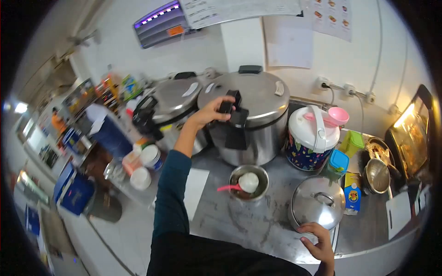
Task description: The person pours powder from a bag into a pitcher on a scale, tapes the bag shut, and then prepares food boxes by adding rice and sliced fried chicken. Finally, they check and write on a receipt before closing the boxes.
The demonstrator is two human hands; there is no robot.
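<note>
My left hand [212, 113] reaches forward, its fingers closed on the black lid handle [235, 97] at the front of a large steel rice cooker [255, 142]. The cooker's lid lies down on its body. My right hand [318, 240] is at the near rim of a lidded steel pot [317, 200], thumb held apart from the bent fingers, with nothing in it. Between the two hands stands a steel bowl [264, 189] with a white rounded ladle [248, 182] in it, its pink handle sticking out to the left.
Another large cooker [177, 99] stands at the left. To the right are a patterned rice cooker [309, 154] with a pink scoop [338, 116] on top, a blue-lidded container [337, 163] and a carton [352, 193]. White paper [197, 193] lies on the steel counter [225, 221].
</note>
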